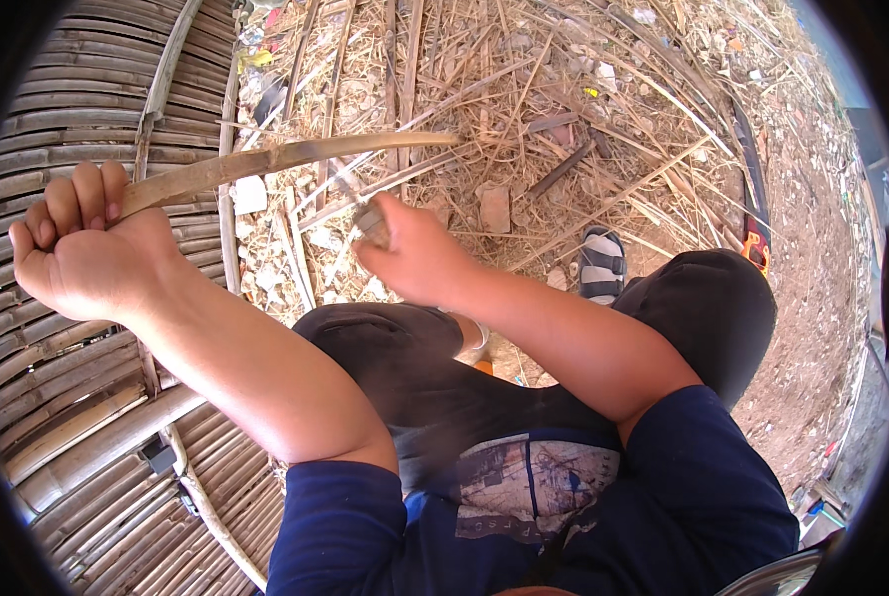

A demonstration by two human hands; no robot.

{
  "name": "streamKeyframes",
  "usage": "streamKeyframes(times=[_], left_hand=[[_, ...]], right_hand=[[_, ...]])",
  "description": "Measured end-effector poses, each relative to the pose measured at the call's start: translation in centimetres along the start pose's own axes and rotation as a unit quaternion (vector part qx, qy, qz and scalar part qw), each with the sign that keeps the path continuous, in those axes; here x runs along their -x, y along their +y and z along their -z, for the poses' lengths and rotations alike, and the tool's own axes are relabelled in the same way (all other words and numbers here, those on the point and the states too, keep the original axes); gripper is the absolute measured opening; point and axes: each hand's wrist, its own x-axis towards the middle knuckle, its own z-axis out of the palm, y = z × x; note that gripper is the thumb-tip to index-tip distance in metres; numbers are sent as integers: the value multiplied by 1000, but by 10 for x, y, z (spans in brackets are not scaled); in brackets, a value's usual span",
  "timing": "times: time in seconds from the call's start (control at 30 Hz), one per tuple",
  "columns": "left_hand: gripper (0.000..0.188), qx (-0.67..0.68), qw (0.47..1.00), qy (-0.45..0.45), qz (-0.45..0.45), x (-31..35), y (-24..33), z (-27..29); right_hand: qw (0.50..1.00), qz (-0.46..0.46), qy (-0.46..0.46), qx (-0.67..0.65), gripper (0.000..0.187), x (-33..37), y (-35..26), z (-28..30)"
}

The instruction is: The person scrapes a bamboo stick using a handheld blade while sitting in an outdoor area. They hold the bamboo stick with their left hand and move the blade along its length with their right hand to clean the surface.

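Observation:
My left hand [96,243] is raised at the left, its fingers curled round one end of a split bamboo strip [295,154]. The strip points to the right, bowed slightly, and its pale, thinner tip is in the air above the littered ground. Just below the strip's middle, my right hand [409,248] is closed round the handle of a knife [370,221]. The narrow blade is smeared by motion and reaches up to the strip's lower edge; I cannot tell whether it touches.
A bamboo slat panel [77,129] fills the left side. Shavings and long bamboo strips [395,79] litter the ground ahead. A brick piece [495,210] lies there. At the right is a saw with an orange handle [755,253]. My sandalled foot [601,263] is beside my bent knee.

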Motion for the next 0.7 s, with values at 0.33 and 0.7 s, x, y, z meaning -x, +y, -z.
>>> streamKeyframes(times=[0.33, 0.7], left_hand=[[29, -17, 999, 38, -7, 4, 4, -6], [29, 1, 1000, 23, -3, 5, 4, -7]], right_hand=[[998, 20, -20, 60, 28, 13, 35, 0], [996, 81, 8, 36, 34, 10, -11, -11]])
